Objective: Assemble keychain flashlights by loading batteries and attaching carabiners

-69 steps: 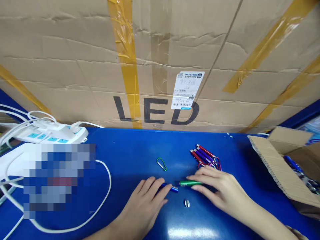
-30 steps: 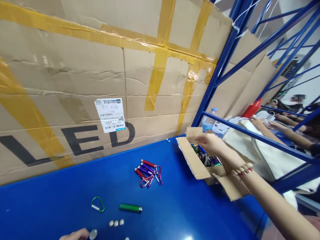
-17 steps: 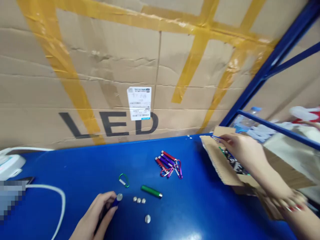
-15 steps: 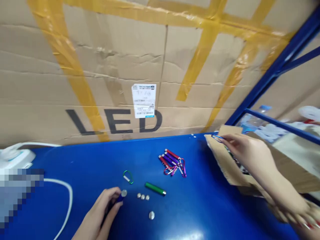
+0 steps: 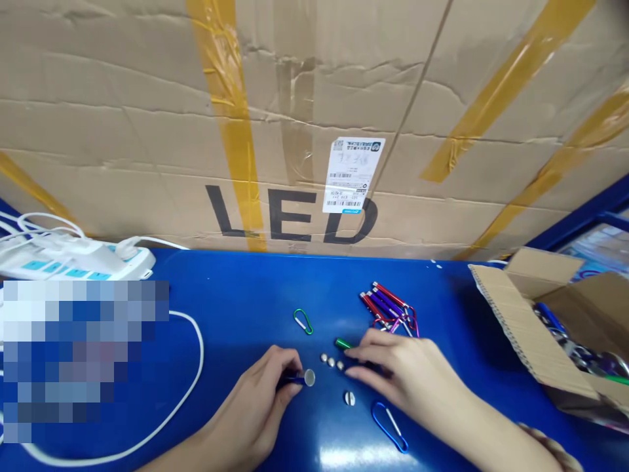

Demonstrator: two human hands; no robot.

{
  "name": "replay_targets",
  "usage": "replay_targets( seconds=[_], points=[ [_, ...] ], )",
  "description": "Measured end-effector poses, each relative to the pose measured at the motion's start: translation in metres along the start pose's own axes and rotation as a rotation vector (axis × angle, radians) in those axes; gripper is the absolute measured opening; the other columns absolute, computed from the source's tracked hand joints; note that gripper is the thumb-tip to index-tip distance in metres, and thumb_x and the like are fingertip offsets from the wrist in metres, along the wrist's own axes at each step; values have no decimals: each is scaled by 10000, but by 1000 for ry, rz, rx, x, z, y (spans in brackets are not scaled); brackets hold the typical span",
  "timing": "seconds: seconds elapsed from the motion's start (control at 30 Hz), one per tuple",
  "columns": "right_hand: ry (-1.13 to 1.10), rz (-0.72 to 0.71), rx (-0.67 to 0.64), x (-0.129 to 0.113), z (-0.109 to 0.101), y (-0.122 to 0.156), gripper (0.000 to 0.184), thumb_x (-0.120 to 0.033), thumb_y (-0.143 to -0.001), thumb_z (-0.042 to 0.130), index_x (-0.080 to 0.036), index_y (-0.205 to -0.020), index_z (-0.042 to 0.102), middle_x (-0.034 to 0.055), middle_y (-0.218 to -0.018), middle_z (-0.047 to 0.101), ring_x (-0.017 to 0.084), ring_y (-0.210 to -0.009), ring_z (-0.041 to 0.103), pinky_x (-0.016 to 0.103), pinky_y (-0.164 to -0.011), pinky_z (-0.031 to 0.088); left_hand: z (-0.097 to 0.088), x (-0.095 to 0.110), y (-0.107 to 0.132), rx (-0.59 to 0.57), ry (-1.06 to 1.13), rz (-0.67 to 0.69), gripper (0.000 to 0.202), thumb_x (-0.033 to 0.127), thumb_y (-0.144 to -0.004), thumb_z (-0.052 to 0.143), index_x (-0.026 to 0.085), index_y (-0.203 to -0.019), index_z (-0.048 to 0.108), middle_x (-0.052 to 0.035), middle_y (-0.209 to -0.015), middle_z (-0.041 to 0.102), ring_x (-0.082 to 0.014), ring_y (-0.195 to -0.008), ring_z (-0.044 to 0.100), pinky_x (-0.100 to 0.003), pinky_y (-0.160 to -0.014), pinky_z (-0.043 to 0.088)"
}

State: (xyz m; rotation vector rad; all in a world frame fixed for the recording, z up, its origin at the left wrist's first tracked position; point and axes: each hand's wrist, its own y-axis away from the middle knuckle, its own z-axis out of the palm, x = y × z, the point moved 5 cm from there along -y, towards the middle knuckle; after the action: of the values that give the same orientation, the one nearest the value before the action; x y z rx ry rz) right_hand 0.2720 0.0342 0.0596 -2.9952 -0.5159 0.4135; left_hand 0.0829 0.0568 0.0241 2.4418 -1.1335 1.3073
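Right hand point(image 5: 398, 370) back from cardboard box point(image 5: 515, 328), looped blue carabiner point(image 5: 390, 426) dropped | pinching green cylinder point(image 5: 343, 343) | left hand point(image 5: 263, 400) clamping blue tube point(image 5: 293, 379)

The left hand point(image 5: 260, 403) and right hand point(image 5: 400, 377) are bare, and the 2 forearms are bare too. A blurred band point(image 5: 553, 447) circles the right one.
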Motion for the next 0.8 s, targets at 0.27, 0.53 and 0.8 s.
replay_targets(
  seconds=[0.27, 0.53, 0.8],
  points=[
    [-158, 124, -195, -9, 25, -13, 44, -218, -800, 660, -214, -801, 704, 2, -757, 680, 150, -642, 660, 222, -559, 460, 0, -2, 2, -30, 67, -33, 197, 86, -878, 333, 252, -975, 378, 5, -838, 485, -154, -720, 475, -273, -677, 390],
    [-196, 307, -326, -5, 25, -14, 97, -184, -705, 752, -150, -729, 664, 26, -732, 658, 144, -634, 607, 224, -559, 411, -2, -1, 4, -55, 69, -30, 173, 94, -886, 316, 243, -956, 371, 2, -828, 483, -154, -714, 463, -267, -673, 385],
    [-154, 398, -388, 0, 26, -14, 129, -238, -703, 758, -140, -729, 679, 41, -689, 674, 163, -621, 603, 239, -546, 383, 0, -2, 4, -90, -18, -3, 212, 61, -854, 354, 253, -940, 369, 18, -824, 500, -151, -709, 473, -274, -708, 394]
  ],
)
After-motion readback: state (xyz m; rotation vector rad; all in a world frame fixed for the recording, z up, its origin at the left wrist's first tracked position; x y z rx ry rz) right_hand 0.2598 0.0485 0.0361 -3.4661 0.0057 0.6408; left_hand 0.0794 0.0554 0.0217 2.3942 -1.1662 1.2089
